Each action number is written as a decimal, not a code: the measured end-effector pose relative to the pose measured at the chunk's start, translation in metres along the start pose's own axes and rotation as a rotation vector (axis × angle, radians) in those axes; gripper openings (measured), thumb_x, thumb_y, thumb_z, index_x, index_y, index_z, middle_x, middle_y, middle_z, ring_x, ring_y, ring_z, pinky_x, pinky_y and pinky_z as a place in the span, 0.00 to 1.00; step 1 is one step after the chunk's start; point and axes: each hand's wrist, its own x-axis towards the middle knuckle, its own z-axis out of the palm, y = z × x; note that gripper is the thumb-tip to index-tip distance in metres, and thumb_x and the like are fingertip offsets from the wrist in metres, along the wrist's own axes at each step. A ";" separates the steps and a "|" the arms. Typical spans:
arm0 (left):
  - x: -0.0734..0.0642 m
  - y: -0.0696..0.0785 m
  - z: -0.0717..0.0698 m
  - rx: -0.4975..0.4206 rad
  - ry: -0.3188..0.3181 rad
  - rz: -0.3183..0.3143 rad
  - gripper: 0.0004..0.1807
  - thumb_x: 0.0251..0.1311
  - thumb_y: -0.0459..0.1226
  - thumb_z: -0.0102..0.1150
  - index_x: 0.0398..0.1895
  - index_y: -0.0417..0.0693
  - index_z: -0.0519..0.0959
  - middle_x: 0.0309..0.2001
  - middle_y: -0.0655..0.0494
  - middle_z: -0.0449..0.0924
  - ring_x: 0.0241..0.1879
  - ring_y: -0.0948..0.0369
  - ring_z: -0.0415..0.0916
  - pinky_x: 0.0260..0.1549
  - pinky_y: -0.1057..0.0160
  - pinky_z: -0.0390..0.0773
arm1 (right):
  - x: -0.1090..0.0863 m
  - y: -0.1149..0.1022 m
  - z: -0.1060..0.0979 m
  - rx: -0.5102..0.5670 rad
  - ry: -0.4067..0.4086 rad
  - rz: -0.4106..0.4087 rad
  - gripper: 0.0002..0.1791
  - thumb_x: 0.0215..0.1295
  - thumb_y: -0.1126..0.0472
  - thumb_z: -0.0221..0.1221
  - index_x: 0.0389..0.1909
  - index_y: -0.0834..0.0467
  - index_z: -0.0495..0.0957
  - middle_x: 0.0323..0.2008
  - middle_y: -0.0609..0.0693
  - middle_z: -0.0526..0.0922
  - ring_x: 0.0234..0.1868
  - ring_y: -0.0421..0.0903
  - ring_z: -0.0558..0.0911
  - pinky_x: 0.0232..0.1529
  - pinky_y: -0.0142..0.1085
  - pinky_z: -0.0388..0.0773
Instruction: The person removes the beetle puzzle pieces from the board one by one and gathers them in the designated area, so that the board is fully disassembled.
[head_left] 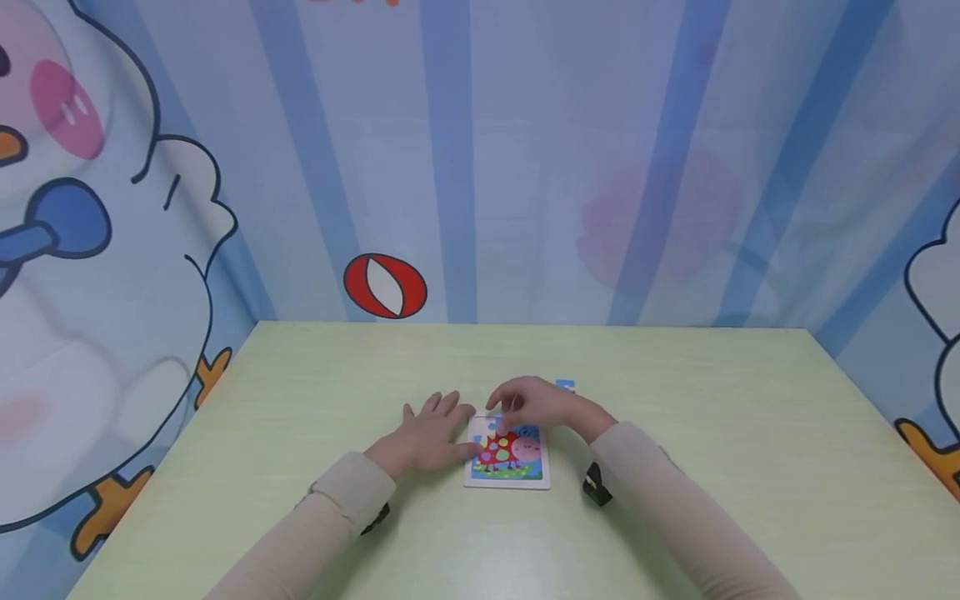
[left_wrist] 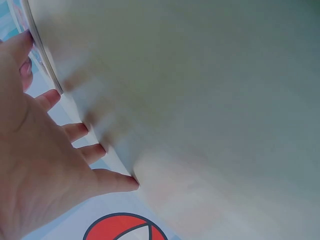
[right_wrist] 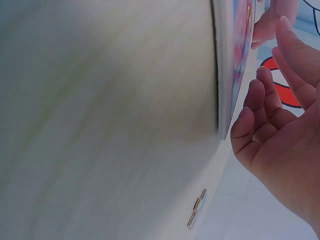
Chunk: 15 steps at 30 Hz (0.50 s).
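A small square picture puzzle [head_left: 507, 475] with a white border lies flat on the table, showing a pink pig-like figure with a spotted red body. My left hand [head_left: 429, 440] rests with spread fingers at its left side, the thumb on the puzzle's left edge. Over the upper part of the puzzle, my right hand [head_left: 536, 402] bends down with the thumb at the picture and the index finger apart from it. In the right wrist view the other fingers of that hand [right_wrist: 252, 107] are loosely curled, and no piece shows between them.
A loose blue and white puzzle piece [head_left: 566, 385] lies on the pale green table [head_left: 675, 375] just behind my right hand. At the table's far edge hangs a blue striped backdrop [head_left: 525, 167] with cartoon figures and a red and white ball [head_left: 386, 286].
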 end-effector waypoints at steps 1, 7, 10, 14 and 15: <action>0.000 0.000 0.000 0.001 0.000 0.001 0.37 0.63 0.60 0.51 0.71 0.54 0.61 0.75 0.45 0.49 0.73 0.40 0.43 0.60 0.25 0.46 | 0.000 0.000 0.000 -0.008 -0.005 0.004 0.16 0.59 0.60 0.67 0.49 0.53 0.81 0.37 0.47 0.77 0.38 0.44 0.74 0.41 0.35 0.74; 0.000 0.000 0.000 0.003 0.002 0.003 0.37 0.63 0.60 0.51 0.71 0.54 0.61 0.75 0.45 0.49 0.73 0.40 0.43 0.60 0.25 0.46 | 0.002 -0.001 0.001 -0.062 -0.033 0.016 0.15 0.58 0.58 0.68 0.47 0.51 0.81 0.40 0.46 0.77 0.41 0.44 0.73 0.46 0.37 0.73; -0.001 0.001 -0.001 0.002 0.002 0.003 0.37 0.63 0.60 0.51 0.71 0.54 0.61 0.75 0.45 0.49 0.73 0.40 0.43 0.60 0.25 0.46 | 0.003 -0.003 0.001 -0.082 -0.039 0.026 0.14 0.57 0.58 0.68 0.45 0.50 0.81 0.42 0.45 0.77 0.43 0.44 0.73 0.50 0.39 0.73; -0.002 0.002 -0.002 -0.002 0.003 0.002 0.37 0.63 0.59 0.51 0.71 0.54 0.61 0.75 0.44 0.49 0.73 0.40 0.43 0.60 0.25 0.46 | 0.003 -0.005 0.002 -0.104 -0.044 0.046 0.12 0.57 0.59 0.68 0.43 0.49 0.82 0.43 0.46 0.77 0.44 0.44 0.72 0.52 0.41 0.72; -0.002 0.002 -0.002 -0.003 0.003 0.002 0.37 0.63 0.59 0.52 0.71 0.54 0.61 0.75 0.44 0.50 0.73 0.40 0.43 0.60 0.25 0.46 | 0.003 -0.005 0.003 -0.110 -0.046 0.051 0.12 0.57 0.59 0.68 0.42 0.49 0.82 0.43 0.46 0.77 0.44 0.44 0.72 0.52 0.41 0.72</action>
